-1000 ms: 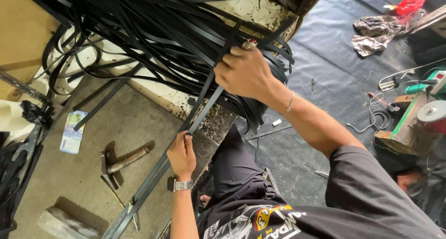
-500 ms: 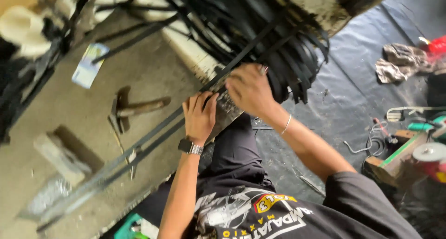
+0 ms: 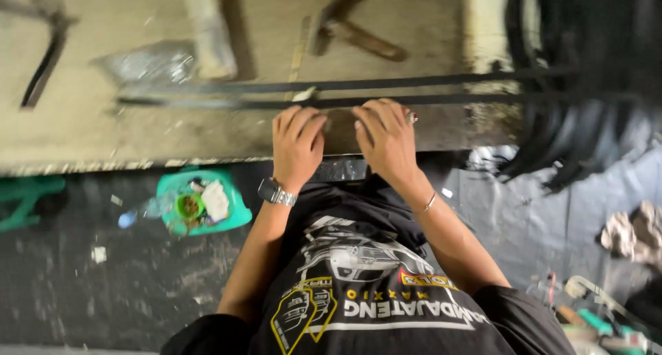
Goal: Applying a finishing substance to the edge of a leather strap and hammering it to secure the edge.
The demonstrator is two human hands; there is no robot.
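Two long black rubber strips point(image 3: 441, 83) lie side by side across a concrete slab point(image 3: 103, 134), running from the left into a hanging bundle of black strips point(image 3: 586, 100) on the right. My left hand point(image 3: 296, 145), with a wristwatch, and my right hand point(image 3: 386, 138), with a ring and a bracelet, sit close together at the slab's near edge. The fingers of both hands curl over the nearer strip point(image 3: 483, 100) and press it down. My knees and black printed shirt fill the lower middle of the view.
A hammer point(image 3: 355, 31), a pale wooden block point(image 3: 207, 31) and a crumpled plastic bag point(image 3: 148, 62) lie on the slab beyond the strips. A teal tray point(image 3: 234, 217) with small items sits on the dark floor sheet at the left. Rags point(image 3: 634, 234) and tools point(image 3: 593, 300) lie at the right.
My right hand came down from the hanging bundle and joined my left hand. The strips, slanted before, now lie level across the slab, and the view has swung round.
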